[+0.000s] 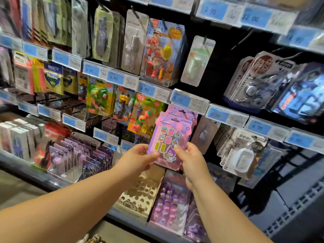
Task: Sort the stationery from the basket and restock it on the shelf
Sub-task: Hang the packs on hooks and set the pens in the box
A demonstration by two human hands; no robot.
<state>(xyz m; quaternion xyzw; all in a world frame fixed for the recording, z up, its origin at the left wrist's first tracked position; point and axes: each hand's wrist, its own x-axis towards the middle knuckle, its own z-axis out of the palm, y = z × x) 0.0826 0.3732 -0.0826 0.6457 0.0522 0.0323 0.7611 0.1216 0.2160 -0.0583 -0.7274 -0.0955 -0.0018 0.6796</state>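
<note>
Head camera: both bare forearms reached up from the lower frame edge toward the shelf (52,179). The left hand (138,155) pinched the lower left corner of the purple card packs (171,135), thumb on the front and fingers curled behind. The right hand (191,158) gripped the lower right corner, thumb pressed on the front and fingers wrapped round the edge. At least two of these packs sat fanned together, upright, just in front of the middle hanging row and below a price label rail (189,100).

Motion blur made it hard to tell whether the hang holes had reached a hook, so the packs probably counted as not yet hung. The step in hand looked like hanging them. The basket was not clearly in view, so what remained to sort could not be judged.

Directly below the hands, along the shelf's front edge, a cream display box (142,192) showed rows of round holes, and a purple tray (168,204) beside it held small purple items. Behind the packs hung a fruit eraser card (142,118), with fuller pegs of carded goods on the rows above.
</note>
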